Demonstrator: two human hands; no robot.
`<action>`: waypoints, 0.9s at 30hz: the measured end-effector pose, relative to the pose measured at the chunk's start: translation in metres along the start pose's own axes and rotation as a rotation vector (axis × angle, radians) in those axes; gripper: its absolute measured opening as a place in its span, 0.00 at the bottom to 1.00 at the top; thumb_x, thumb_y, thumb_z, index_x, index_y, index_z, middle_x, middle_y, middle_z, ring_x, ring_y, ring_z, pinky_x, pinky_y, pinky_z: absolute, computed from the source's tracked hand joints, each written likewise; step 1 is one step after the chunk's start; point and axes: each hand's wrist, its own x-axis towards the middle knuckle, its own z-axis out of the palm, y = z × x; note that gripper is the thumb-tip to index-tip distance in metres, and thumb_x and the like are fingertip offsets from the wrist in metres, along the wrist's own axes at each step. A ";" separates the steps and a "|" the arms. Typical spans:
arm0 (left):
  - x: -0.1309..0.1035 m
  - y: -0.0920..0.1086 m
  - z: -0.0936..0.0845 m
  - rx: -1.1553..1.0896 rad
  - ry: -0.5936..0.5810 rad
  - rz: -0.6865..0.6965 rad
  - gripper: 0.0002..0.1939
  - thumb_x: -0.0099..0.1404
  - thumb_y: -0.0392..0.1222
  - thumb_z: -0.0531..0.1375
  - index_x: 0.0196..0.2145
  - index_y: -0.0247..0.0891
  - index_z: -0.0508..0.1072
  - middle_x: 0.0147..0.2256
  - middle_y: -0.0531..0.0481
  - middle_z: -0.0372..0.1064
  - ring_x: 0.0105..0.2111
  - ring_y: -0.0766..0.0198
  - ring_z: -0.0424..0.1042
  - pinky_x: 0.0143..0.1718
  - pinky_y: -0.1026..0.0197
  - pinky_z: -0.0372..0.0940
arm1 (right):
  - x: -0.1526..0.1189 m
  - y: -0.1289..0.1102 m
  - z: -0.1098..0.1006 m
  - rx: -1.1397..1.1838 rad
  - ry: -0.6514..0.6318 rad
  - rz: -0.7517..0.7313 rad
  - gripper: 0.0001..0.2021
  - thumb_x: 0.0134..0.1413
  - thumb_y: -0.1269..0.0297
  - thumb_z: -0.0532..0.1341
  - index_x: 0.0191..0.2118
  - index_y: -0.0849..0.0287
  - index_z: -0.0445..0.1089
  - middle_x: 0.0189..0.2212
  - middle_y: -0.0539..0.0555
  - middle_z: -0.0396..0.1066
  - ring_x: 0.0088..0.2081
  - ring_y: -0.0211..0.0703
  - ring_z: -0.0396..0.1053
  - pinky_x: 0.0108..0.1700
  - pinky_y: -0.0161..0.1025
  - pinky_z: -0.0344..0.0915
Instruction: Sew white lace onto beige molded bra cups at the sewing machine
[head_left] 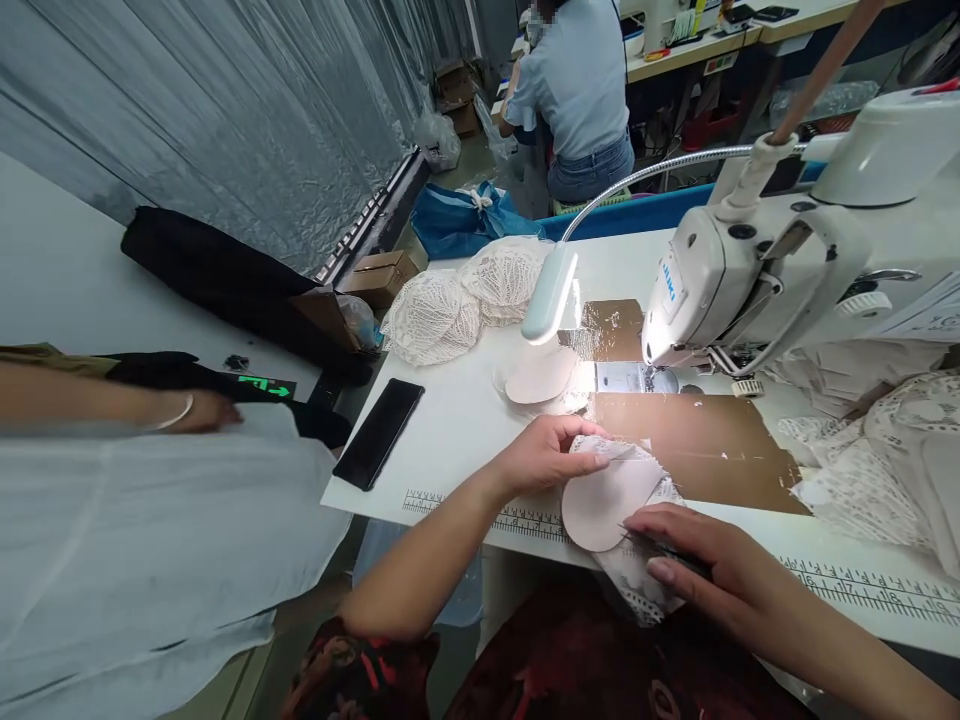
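A pale pink, rounded fabric pad (604,505), like a bra cup, lies at the front edge of the table with white lace (649,590) under and around it. My left hand (551,455) is closed on the top left edge of the lace and pad, thumb over the pad. My right hand (705,565) is at the pad's lower right, closed around a slim dark tool (679,555) with a thin tip against the pad. Most of that tool is hidden by my fingers. Another pale pink pad (540,375) with lace lies beyond my left hand.
A white sewing machine (709,285) stands at right, a lamp (551,295) before it. Lace piles (435,315) lie at back left, more lace (892,470) at right. A black phone (379,433) rests on the left. One person (574,90) sits ahead; another person's arm (97,395) is at left.
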 end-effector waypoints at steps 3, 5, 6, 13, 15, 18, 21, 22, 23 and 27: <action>-0.006 -0.001 -0.002 -0.021 0.011 -0.056 0.19 0.53 0.50 0.70 0.35 0.31 0.77 0.24 0.54 0.66 0.23 0.72 0.61 0.26 0.68 0.56 | 0.004 0.010 -0.007 -0.008 0.054 0.004 0.18 0.63 0.53 0.55 0.55 0.50 0.70 0.51 0.56 0.75 0.51 0.52 0.73 0.51 0.47 0.71; -0.007 -0.003 -0.002 -0.058 0.049 -0.073 0.19 0.53 0.52 0.70 0.30 0.30 0.76 0.20 0.56 0.62 0.20 0.74 0.58 0.23 0.68 0.53 | 0.011 0.016 -0.013 -0.019 0.093 -0.013 0.18 0.63 0.53 0.55 0.55 0.49 0.71 0.50 0.55 0.75 0.51 0.52 0.73 0.50 0.46 0.71; -0.008 -0.005 -0.001 -0.082 0.060 -0.071 0.19 0.52 0.52 0.71 0.29 0.30 0.76 0.20 0.56 0.62 0.21 0.73 0.58 0.23 0.68 0.53 | 0.015 0.017 -0.017 -0.029 0.116 -0.024 0.18 0.63 0.53 0.55 0.55 0.49 0.71 0.50 0.54 0.75 0.51 0.52 0.73 0.51 0.46 0.71; -0.003 -0.014 0.010 -0.155 0.011 0.014 0.17 0.55 0.49 0.70 0.36 0.32 0.81 0.32 0.48 0.75 0.33 0.64 0.71 0.39 0.63 0.64 | 0.053 0.003 -0.045 -0.130 0.072 0.065 0.19 0.62 0.46 0.54 0.49 0.51 0.71 0.43 0.52 0.77 0.43 0.50 0.73 0.42 0.45 0.68; -0.002 -0.016 0.010 -0.144 -0.008 0.046 0.16 0.55 0.48 0.70 0.37 0.33 0.82 0.34 0.47 0.77 0.36 0.63 0.72 0.42 0.62 0.64 | 0.059 0.001 -0.047 -0.118 0.008 0.056 0.19 0.62 0.45 0.54 0.48 0.51 0.71 0.40 0.51 0.76 0.40 0.47 0.72 0.39 0.43 0.67; -0.002 -0.017 0.009 -0.122 0.002 0.051 0.17 0.54 0.48 0.70 0.36 0.32 0.82 0.32 0.47 0.76 0.34 0.63 0.72 0.40 0.62 0.64 | 0.064 0.002 -0.046 -0.084 -0.042 0.023 0.19 0.62 0.46 0.55 0.49 0.51 0.71 0.41 0.51 0.76 0.40 0.45 0.71 0.39 0.41 0.66; -0.003 -0.016 0.007 -0.124 -0.008 0.028 0.17 0.54 0.49 0.70 0.35 0.31 0.82 0.30 0.48 0.74 0.33 0.63 0.71 0.39 0.63 0.63 | 0.066 0.001 -0.045 -0.047 -0.062 -0.006 0.18 0.61 0.47 0.56 0.50 0.51 0.71 0.42 0.50 0.76 0.41 0.44 0.71 0.41 0.40 0.66; -0.003 -0.015 0.007 -0.124 -0.020 0.018 0.17 0.54 0.49 0.70 0.35 0.31 0.81 0.30 0.48 0.74 0.33 0.63 0.70 0.39 0.62 0.63 | 0.067 0.000 -0.045 -0.036 -0.066 -0.013 0.17 0.62 0.48 0.56 0.49 0.50 0.71 0.42 0.50 0.76 0.41 0.43 0.71 0.41 0.39 0.65; -0.003 -0.015 0.007 -0.122 -0.033 0.008 0.18 0.54 0.49 0.70 0.35 0.31 0.81 0.29 0.49 0.73 0.33 0.62 0.70 0.39 0.62 0.62 | 0.068 -0.002 -0.044 -0.029 -0.068 -0.017 0.16 0.62 0.49 0.56 0.49 0.50 0.72 0.42 0.49 0.76 0.40 0.42 0.71 0.41 0.39 0.65; -0.002 -0.013 0.009 -0.105 -0.058 -0.008 0.17 0.55 0.50 0.69 0.32 0.30 0.80 0.26 0.52 0.69 0.30 0.66 0.67 0.34 0.64 0.60 | 0.071 -0.005 -0.041 -0.012 -0.049 -0.036 0.14 0.63 0.51 0.56 0.45 0.50 0.73 0.39 0.49 0.76 0.38 0.41 0.72 0.39 0.38 0.65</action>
